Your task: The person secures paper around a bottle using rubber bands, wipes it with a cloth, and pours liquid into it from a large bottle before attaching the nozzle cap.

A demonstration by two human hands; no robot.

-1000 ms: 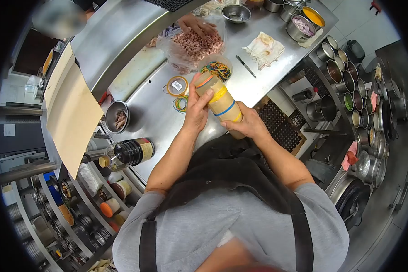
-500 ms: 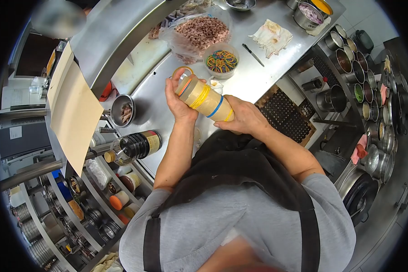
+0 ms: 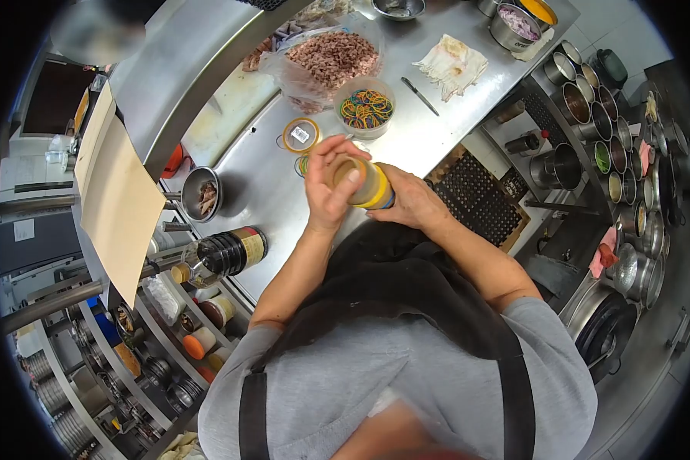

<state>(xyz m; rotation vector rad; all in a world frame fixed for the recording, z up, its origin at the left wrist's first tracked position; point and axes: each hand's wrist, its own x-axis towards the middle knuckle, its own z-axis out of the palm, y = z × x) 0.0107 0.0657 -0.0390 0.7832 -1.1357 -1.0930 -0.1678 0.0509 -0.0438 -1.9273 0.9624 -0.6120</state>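
Observation:
My right hand (image 3: 414,198) grips the lower end of a cylindrical jar (image 3: 374,186) with yellow and blue rubber bands around it. The jar's open mouth tilts up toward me, its inside looking brownish. My left hand (image 3: 332,184) is curled at the jar's rim, the thumb over the near edge and the fingers along the far side, slightly blurred. Beyond my left hand, a round yellow-rimmed lid (image 3: 301,134) with a barcode label lies on the steel table. Some rubber bands (image 3: 300,165) lie partly hidden behind that hand. A tub of coloured rubber bands (image 3: 366,109) stands just beyond.
A plastic bag of diced meat (image 3: 331,61) lies at the back, near a pen (image 3: 420,96) and a stained cloth (image 3: 454,67). To the left are a metal bowl with meat pieces (image 3: 202,194) and a dark sauce bottle (image 3: 226,251). Stacked pots (image 3: 583,100) stand right.
The jar has turned from lying lengthwise across my hands to pointing its mouth up at me. My left hand has moved right and down to the rim, uncovering the lid on the table.

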